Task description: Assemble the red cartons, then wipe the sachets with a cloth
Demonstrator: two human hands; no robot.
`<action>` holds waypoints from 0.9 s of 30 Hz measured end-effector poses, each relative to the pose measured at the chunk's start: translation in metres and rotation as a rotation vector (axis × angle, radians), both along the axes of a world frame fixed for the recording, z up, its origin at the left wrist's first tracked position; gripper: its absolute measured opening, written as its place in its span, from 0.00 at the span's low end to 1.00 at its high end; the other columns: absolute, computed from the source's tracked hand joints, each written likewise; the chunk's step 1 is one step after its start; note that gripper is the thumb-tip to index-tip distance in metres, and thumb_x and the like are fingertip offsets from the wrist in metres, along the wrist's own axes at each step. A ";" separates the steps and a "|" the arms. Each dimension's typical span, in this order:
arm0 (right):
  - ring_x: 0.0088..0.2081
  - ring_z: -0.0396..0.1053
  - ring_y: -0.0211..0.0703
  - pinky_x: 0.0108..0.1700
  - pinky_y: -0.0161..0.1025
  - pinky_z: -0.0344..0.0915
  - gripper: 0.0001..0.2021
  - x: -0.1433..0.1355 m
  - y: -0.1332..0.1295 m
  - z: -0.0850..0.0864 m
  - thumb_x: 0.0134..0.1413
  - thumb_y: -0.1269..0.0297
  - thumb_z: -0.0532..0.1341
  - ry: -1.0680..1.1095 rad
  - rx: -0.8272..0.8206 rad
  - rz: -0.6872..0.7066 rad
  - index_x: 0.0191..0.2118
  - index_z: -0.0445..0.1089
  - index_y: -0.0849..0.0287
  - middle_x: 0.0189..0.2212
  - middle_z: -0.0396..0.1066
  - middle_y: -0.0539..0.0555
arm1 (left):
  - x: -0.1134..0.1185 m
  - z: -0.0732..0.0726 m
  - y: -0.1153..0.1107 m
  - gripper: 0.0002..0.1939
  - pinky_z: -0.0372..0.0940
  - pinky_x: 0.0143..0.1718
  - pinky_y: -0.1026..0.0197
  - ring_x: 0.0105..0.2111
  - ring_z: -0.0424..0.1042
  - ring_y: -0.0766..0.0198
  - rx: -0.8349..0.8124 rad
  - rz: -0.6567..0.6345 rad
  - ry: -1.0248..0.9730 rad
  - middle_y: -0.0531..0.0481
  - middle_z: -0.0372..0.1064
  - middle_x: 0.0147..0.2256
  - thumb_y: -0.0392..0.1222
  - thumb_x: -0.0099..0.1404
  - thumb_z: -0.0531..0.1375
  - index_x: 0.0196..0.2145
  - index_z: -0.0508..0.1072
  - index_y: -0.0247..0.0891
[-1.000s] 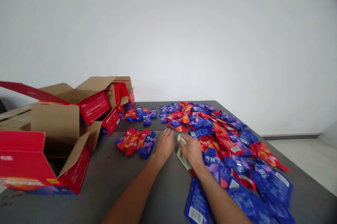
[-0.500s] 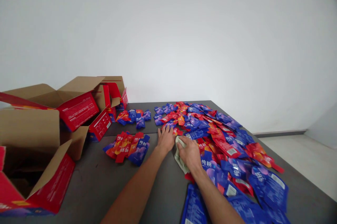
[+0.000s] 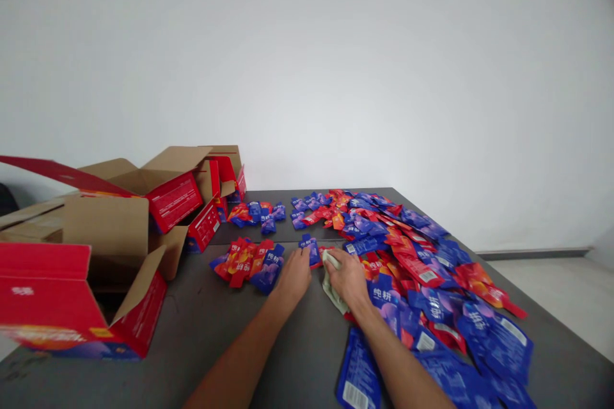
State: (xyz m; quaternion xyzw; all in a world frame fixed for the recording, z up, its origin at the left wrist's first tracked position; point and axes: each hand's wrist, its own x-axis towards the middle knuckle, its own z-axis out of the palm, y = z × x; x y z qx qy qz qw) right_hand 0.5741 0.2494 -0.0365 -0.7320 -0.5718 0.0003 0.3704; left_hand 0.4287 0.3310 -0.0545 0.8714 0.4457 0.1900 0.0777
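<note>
A glossy blue pouch (image 3: 313, 249) is pinched; a crumpled pale cloth (image 3: 332, 288) is gripped.
Left of the fingers, a creased cardboard carton (image 3: 38, 274) and fanned foil pouches (image 3: 242, 265) are set. The pouch is held at the nearly closed fingertips of the left hand (image 3: 293, 276), its forearm stretched forward; the cloth is covered by the right hand's (image 3: 349, 276) curled fingers, beside heaped shiny packets (image 3: 426, 274).

Wht wall (image 3: 307, 76) (brightest mid), dk table (image 3: 192, 326), pale flr (image 3: 542, 281) rt

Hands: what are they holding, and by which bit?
Right hand holds a pale cloth by its far end. Left hand touches a blue pouch; grip unclear.
</note>
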 end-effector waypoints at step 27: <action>0.50 0.71 0.48 0.55 0.45 0.62 0.13 -0.011 -0.004 0.009 0.58 0.64 0.59 0.075 0.051 0.089 0.46 0.77 0.53 0.48 0.76 0.53 | -0.006 0.025 -0.011 0.23 0.66 0.48 0.55 0.50 0.71 0.56 -0.445 0.188 -0.740 0.39 0.69 0.52 0.41 0.64 0.51 0.56 0.64 0.37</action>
